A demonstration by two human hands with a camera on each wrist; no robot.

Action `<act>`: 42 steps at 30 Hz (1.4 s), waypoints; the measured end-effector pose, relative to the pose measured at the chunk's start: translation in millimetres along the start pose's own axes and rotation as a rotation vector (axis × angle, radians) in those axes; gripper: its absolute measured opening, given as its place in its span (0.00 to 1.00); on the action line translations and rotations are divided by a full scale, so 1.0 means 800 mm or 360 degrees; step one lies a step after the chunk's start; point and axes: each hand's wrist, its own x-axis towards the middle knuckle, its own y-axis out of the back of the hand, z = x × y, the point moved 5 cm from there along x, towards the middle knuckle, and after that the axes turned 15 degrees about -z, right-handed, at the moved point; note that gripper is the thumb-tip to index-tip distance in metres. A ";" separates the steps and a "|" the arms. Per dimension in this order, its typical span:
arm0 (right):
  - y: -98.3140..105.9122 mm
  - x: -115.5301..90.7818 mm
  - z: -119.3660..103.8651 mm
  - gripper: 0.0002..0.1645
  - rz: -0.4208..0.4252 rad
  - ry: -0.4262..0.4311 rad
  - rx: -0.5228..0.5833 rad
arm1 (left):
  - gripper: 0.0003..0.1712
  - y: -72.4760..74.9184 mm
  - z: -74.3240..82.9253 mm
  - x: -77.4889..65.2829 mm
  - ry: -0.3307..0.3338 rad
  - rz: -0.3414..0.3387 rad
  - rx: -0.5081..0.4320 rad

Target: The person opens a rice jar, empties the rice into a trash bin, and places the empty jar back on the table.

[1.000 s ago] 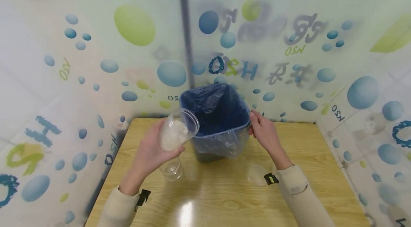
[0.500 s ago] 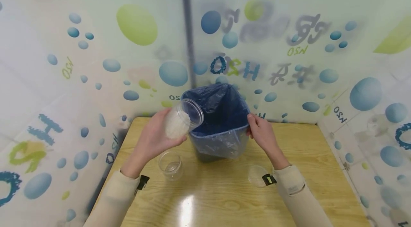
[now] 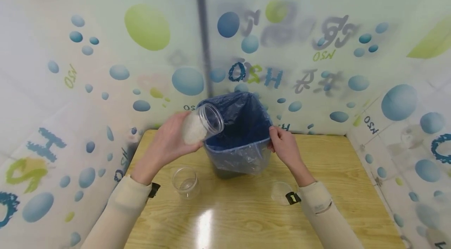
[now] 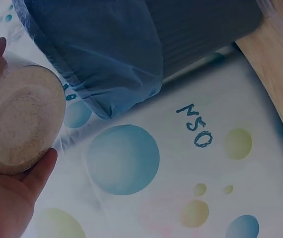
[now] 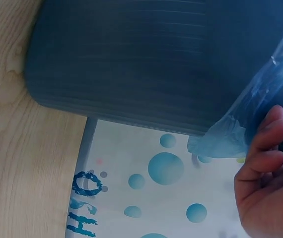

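Observation:
My left hand (image 3: 169, 139) grips a clear jar (image 3: 194, 127) holding white grains. The jar is tipped on its side, its open mouth over the left rim of a dark wastebasket; the grains sit inside it. In the left wrist view the jar's round base (image 4: 22, 119) faces the camera, with fingers curled around its side. A blue plastic bag (image 3: 243, 159) lines the wastebasket (image 3: 225, 173) and folds down over its rim. On the opposite side my right hand (image 3: 287, 147) grips the rim and bag edge, fingers curled in the right wrist view.
An uncovered clear container (image 3: 186, 186) stands on the wooden table (image 3: 246, 217) below my left hand. A flat round clear lid (image 3: 280, 193) lies near my right wrist. Behind the wastebasket rises a wall (image 3: 299, 37) covered with bubble-patterned sheeting.
My left hand has moved up and slightly right, tipping the jar further toward the wastebasket's opening. My right hand has kept its grip on the rim, shifting slightly left and down.

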 end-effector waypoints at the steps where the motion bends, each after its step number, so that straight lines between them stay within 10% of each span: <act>1: -0.001 0.000 0.000 0.29 0.0006 0.0000 -0.0006 | 0.55 0.001 0.000 0.001 -0.0007 -0.0005 0.0011; 42: -0.003 0.002 -0.002 0.27 0.0118 0.0038 -0.0123 | 0.53 0.014 0.010 0.040 -0.0289 0.0010 0.0588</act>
